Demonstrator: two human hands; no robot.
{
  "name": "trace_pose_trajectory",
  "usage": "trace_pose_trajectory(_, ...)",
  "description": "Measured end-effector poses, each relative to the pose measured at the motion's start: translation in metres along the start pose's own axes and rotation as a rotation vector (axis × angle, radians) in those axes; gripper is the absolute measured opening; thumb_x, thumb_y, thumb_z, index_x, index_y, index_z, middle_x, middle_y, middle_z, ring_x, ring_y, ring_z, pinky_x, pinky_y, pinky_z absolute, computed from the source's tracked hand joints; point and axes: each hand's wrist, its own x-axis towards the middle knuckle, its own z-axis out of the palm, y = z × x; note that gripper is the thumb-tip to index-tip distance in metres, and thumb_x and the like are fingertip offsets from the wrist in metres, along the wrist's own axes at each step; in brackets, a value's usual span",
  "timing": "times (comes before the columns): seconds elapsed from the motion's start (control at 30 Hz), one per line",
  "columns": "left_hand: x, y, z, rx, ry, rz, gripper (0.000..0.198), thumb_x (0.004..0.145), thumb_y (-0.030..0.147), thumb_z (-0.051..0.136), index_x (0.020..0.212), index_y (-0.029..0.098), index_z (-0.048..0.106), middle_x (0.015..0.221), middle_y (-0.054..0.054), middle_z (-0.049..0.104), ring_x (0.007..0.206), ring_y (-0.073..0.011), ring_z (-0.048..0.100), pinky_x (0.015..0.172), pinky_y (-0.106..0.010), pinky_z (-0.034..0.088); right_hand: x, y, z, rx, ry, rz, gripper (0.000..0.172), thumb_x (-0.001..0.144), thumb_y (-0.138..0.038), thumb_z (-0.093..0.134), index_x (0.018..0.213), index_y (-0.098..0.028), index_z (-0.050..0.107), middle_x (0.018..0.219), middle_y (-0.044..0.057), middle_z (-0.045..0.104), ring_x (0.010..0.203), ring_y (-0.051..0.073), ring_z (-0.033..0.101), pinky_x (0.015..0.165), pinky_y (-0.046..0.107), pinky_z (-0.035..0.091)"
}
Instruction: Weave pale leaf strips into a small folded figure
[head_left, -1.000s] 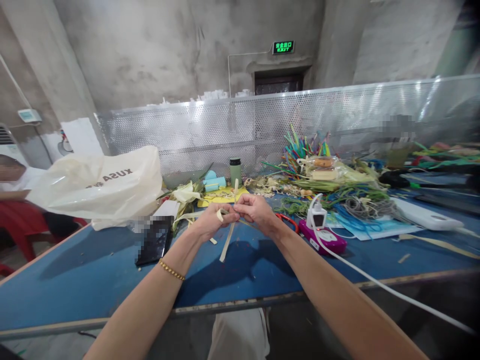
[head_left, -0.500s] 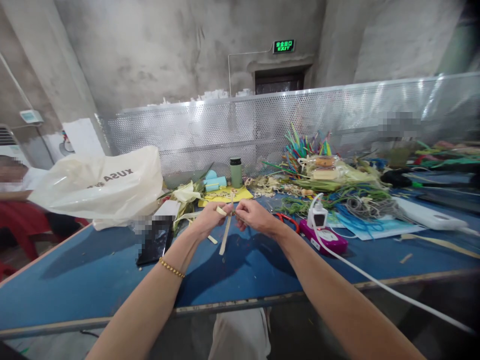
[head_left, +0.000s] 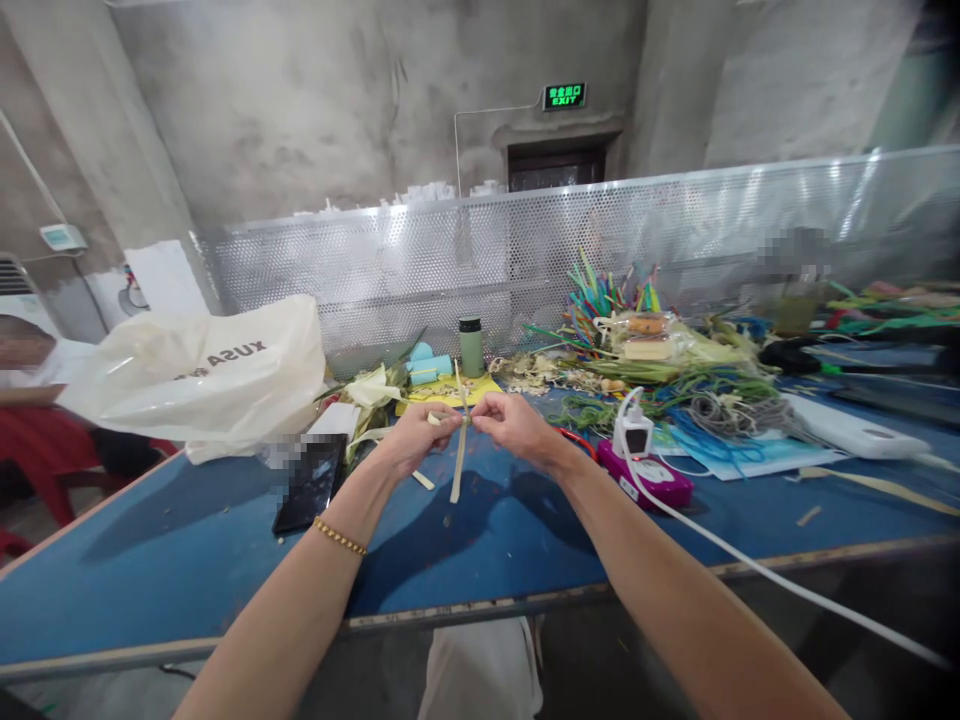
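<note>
Between my hands, over the blue table (head_left: 225, 590), hangs a pale, flat plant-fibre strip (head_left: 458, 468). It runs nearly upright, with one end above my fingertips and a longer end below, and seems to cross another strip there. My left hand (head_left: 421, 437) pinches the strips from the left; a short pale end pokes out by its thumb. From the other side my right hand (head_left: 511, 425) pinches at the same crossing, fingers curled. Fingers hide the crossing itself. A short cut piece (head_left: 424, 480) lies on the table below my left hand.
A black phone (head_left: 311, 482) and a cream plastic bag (head_left: 202, 370) lie left. Behind are a green bottle (head_left: 472, 348) and a yellow sheet (head_left: 484, 387). To the right are red-handled scissors (head_left: 577, 441), a purple power block (head_left: 649, 475) with a white cable, and coloured cords (head_left: 724, 410).
The strip has swung from slanted to nearly upright. My right hand has turned slightly, its fingertips staying at the crossing. My left hand keeps its pinch.
</note>
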Motion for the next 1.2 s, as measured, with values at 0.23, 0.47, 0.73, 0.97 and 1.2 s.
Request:
trace_pose_trajectory(0.23, 0.001, -0.001, 0.001, -0.089, 0.003, 0.006, 0.031, 0.057, 0.032, 0.08, 0.063, 0.013, 0.056, 0.046, 0.007, 0.04, 0.042, -0.0048, 0.035, 0.044, -0.022, 0.021, -0.001, -0.004, 0.004, 0.059, 0.051, 0.026, 0.009, 0.068, -0.023, 0.057, 0.07, -0.014, 0.058, 0.051, -0.004, 0.049, 0.049, 0.009, 0.045, 0.049, 0.022, 0.036)
trace_pose_trajectory(0.47, 0.0, 0.001, 0.005, -0.208, -0.014, 0.037, 0.031, 0.056, 0.028, 0.082, 0.06, 0.013, 0.055, 0.046, 0.008, 0.036, 0.041, -0.0032, 0.031, 0.045, -0.022, 0.019, -0.002, -0.015, 0.003, 0.039, 0.095, 0.041, 0.01, 0.066, -0.022, 0.058, 0.067, -0.013, 0.06, 0.055, -0.002, 0.053, 0.049, 0.008, 0.044, 0.047, 0.021, 0.034)
trace_pose_trajectory(0.73, 0.002, 0.001, 0.004, -0.268, -0.008, 0.042, 0.03, 0.054, 0.027, 0.084, 0.062, 0.011, 0.06, 0.048, 0.007, 0.038, 0.043, -0.003, 0.031, 0.045, -0.022, 0.021, -0.004, -0.018, 0.003, 0.026, 0.11, -0.035, 0.01, 0.071, -0.025, 0.057, 0.067, -0.015, 0.057, 0.053, -0.004, 0.05, 0.05, 0.008, 0.043, 0.048, 0.021, 0.036)
trace_pose_trajectory(0.97, 0.0, 0.002, 0.008, -0.273, -0.025, 0.015, 0.03, 0.053, 0.028, 0.084, 0.068, 0.009, 0.065, 0.058, 0.002, 0.05, 0.049, -0.004, 0.037, 0.048, -0.022, 0.028, -0.003, -0.014, 0.007, -0.053, 0.163, -0.056, 0.01, 0.076, -0.022, 0.055, 0.072, -0.015, 0.06, 0.062, 0.0, 0.059, 0.059, 0.012, 0.053, 0.057, 0.023, 0.042)
trace_pose_trajectory(1.2, 0.003, -0.002, 0.005, -0.084, 0.054, 0.03, 0.03, 0.053, 0.032, 0.081, 0.064, 0.011, 0.063, 0.05, 0.004, 0.045, 0.045, -0.0043, 0.032, 0.045, -0.022, 0.022, -0.001, -0.009, 0.004, -0.435, 0.267, -0.263, 0.007, 0.079, -0.02, 0.057, 0.077, -0.015, 0.062, 0.079, 0.006, 0.062, 0.073, 0.016, 0.054, 0.071, 0.029, 0.041)
